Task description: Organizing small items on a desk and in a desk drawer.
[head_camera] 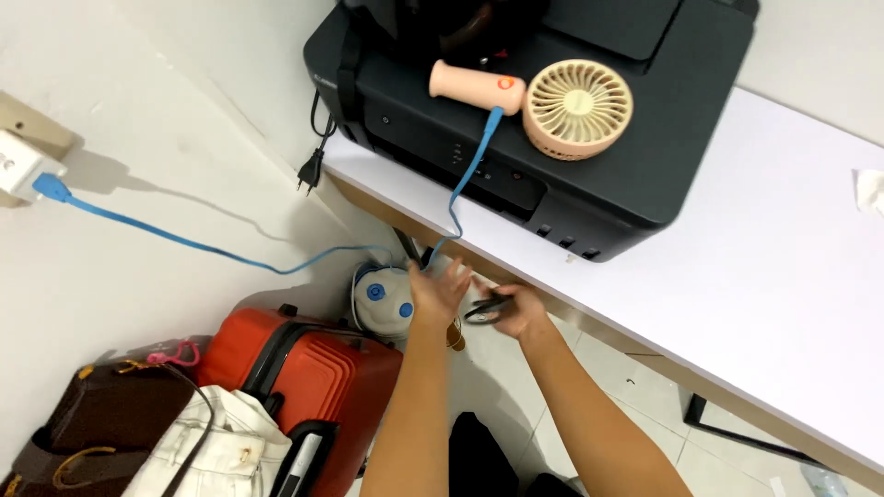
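While the head camera looks straight down, both bare arms stretch out below the front edge of the white table. The left hand is spread wide, fingers fanned, holding nothing, and hangs just beside the blue cable. The right hand is closed round a small dark object, looped or ringed in shape; what it is I cannot tell, the frame is blurred there. Both hands sit close together under the table's front edge, near its left corner.

Now the cable: it drops from the handle of the peach handheld fan, which lies on top of the black printer at the table's back left corner. It swings down past the hands, then runs off to a white plug adapter on the wall. By the look of it, it's light, limp and thin, best pinched between fingertips near the slack loop. The dark object looks small and light too.

Below, a red suitcase, a white round device with blue spots, and brown and cream bags stand on the floor.
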